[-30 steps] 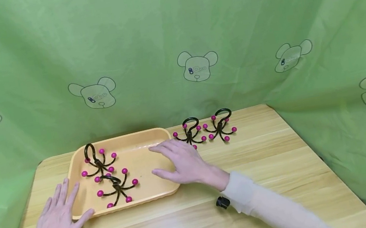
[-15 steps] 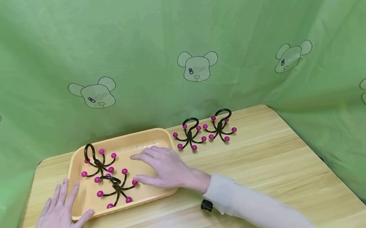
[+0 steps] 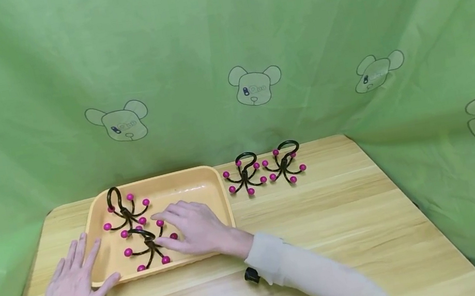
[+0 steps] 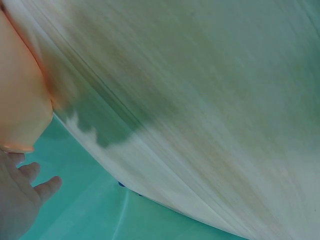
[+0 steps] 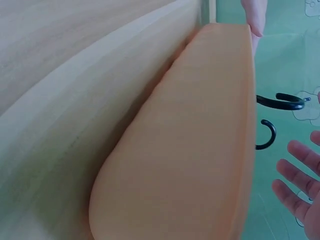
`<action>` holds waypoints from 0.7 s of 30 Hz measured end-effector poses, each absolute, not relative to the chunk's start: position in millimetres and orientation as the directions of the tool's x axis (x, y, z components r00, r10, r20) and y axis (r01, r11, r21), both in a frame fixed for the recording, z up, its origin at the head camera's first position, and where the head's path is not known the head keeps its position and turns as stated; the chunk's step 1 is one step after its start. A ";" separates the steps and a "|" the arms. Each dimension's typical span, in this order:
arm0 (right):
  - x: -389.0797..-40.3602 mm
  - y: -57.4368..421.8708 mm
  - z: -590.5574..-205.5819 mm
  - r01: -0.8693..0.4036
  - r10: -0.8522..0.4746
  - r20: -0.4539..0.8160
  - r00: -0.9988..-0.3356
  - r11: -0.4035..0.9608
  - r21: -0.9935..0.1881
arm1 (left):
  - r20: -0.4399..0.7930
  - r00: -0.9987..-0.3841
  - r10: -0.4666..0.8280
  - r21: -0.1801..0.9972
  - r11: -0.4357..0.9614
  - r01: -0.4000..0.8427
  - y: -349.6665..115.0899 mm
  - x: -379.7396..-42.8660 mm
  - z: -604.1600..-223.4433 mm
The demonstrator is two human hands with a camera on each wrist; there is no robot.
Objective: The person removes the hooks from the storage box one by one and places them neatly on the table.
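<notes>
My left hand (image 3: 70,291) rests with spread fingers at the front left corner of the orange tray (image 3: 209,173). Over the tray reaches my right hand (image 3: 197,230), thumb and fingers apart, beside a black multi-arm hook (image 3: 150,244) with pink ball tips. That hand partly covers the hook's right side; whether the thumb touches it I cannot tell. Behind it, a second such hook (image 3: 126,214) stands in the tray. In the right wrist view, my relaxed fingers (image 5: 295,175) show above the tray's rim, near the curved tops of two hooks (image 5: 282,102).
Two more of these hooks, one (image 3: 246,175) nearer the tray and one (image 3: 284,165) further right, stand on the wooden table (image 3: 347,213). A green curtain (image 3: 183,47) surrounds the table's back and sides. A small black piece (image 3: 251,275) shows under my right sleeve.
My right hand has moved left and slightly down, from the tray's right rim to the front hook inside. The left hand and all the hooks keep their places.
</notes>
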State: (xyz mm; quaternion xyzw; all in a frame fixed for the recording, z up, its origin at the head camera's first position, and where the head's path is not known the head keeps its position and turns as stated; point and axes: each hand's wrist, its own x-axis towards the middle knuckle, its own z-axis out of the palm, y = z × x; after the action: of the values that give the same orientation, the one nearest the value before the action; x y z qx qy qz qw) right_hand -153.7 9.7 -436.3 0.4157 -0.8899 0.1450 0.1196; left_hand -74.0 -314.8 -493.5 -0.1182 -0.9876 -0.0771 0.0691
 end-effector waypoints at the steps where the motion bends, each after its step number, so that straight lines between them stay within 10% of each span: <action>1: -153.8 8.0 -437.1 -0.776 -0.708 0.334 -0.622 0.612 -0.149 | 0.155 -0.963 0.222 0.136 0.960 0.244 -314.9 -73.9 -493.6; 21: -156.9 -21.6 -447.0 -0.805 -0.725 0.393 -0.566 0.589 -0.072 | 0.164 -0.960 0.225 0.131 0.960 0.247 -314.6 -74.5 -493.2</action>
State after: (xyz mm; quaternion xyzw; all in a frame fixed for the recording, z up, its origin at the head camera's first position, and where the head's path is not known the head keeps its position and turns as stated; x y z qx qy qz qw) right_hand -156.9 -21.6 -447.0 0.4363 -0.8764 0.1223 0.1635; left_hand -74.5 -314.6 -493.2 -0.1197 -0.9872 -0.0751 0.0739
